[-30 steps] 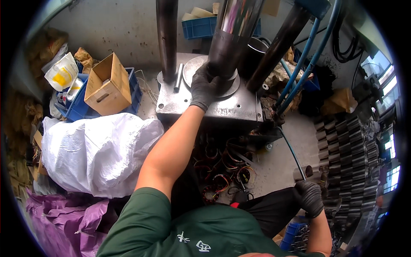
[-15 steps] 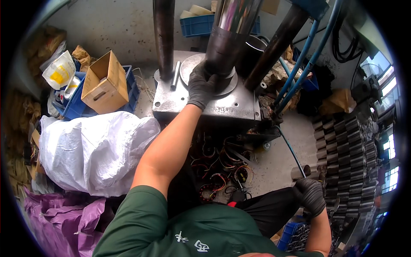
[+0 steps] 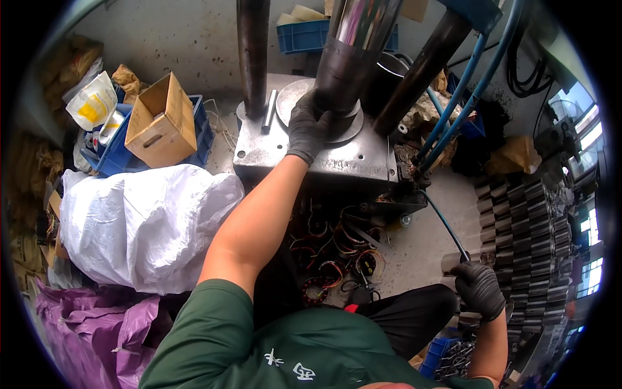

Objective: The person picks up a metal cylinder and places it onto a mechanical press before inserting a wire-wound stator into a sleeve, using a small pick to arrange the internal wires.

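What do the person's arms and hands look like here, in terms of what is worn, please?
Both the left hand and the right hand wear dark grey knitted work gloves. The forearms are bare; a dark green short-sleeved shirt with small white markings covers the shoulders.

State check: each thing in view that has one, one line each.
left hand: gloved, gripping the dark cylinder on the press plate
dark cylinder: upright on the round plate
right hand: gloved, closed on a lever end
cardboard box: open, tilted in the blue crate
white sack: full, lying on its side
blue hose: slack, running toward the right hand
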Available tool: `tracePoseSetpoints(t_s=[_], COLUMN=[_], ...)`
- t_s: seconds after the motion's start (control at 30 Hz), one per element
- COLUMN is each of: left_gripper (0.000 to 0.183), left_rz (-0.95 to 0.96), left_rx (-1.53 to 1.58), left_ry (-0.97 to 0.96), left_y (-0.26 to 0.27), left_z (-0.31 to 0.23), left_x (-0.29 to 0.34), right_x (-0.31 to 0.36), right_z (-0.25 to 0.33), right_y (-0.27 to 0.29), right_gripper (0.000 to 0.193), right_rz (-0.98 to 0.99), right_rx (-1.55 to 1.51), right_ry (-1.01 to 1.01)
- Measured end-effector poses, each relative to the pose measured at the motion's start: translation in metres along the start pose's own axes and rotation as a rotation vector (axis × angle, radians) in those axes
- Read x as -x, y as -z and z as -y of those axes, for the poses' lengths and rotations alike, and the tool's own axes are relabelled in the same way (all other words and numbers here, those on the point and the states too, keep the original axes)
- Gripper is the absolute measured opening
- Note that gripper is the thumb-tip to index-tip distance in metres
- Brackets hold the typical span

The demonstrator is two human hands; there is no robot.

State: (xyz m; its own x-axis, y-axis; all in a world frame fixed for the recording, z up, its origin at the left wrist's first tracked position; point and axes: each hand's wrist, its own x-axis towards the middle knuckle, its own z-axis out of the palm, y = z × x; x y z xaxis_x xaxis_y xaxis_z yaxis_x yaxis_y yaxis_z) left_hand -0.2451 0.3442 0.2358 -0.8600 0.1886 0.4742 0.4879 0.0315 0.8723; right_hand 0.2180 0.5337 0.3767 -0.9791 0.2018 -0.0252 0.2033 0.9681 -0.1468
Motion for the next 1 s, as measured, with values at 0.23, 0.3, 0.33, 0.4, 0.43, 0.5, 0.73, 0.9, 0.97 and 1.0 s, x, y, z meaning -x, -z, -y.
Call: tracePoseSetpoints(t_s=[0.23,0.3,0.33,0.4,0.43,0.5,0.73,0.9,0.97,1.0], left_gripper=[0.063,0.063,0.062,0.062,0.062,0.061,0.063,0.056,0.057,0.057], left_rz=[-0.006,0.010,0.001,-0.014,-0.010,-0.005,-0.024,-0.100,-0.082,-0.079], left_rx=[0.007,0.032,0.013,-0.020,-0.023,-0.036,-0.033,0.027,0.011,-0.006], left_ry=[-0.014,-0.002,-0.006,-0.013,-0.013,-0.013,-0.034,-0.034,-0.006,0.007], left_y=[-0.002,-0.001,-0.001,-0.002,-0.003,-0.001,-0.006,-0.006,-0.010,-0.008], left_z=[0.008,0.009,0.008,0.006,0.004,0.002,0.018,0.016,-0.001,-0.007], left_x=[-0.004,-0.004,-0.004,-0.003,-0.002,-0.002,-0.005,-0.003,0.002,0.003], right_x=[0.004,0.000,-0.002,-0.006,-0.008,-0.018,0.007,-0.014,-0.042,-0.069], right_z=[-0.004,-0.002,-0.005,-0.009,-0.012,-0.001,-0.021,-0.017,-0.028,-0.034], right_y=[0.003,0.008,0.008,0.016,0.020,0.036,0.007,0.011,0.027,0.035], right_gripper=[0.014,0.016,0.017,0.020,0.021,0.025,0.025,0.021,0.023,0.027], right_rz=[0.242,0.163,0.099,0.050,0.010,0.043,0.386,-0.039,-0.476,-0.656], right_rx=[0.105,0.056,0.013,-0.150,-0.108,-0.366,-0.090,-0.224,-0.282,-0.355], right_ry=[-0.003,-0.002,-0.002,-0.106,-0.092,-0.302,-0.026,-0.140,-0.122,0.019])
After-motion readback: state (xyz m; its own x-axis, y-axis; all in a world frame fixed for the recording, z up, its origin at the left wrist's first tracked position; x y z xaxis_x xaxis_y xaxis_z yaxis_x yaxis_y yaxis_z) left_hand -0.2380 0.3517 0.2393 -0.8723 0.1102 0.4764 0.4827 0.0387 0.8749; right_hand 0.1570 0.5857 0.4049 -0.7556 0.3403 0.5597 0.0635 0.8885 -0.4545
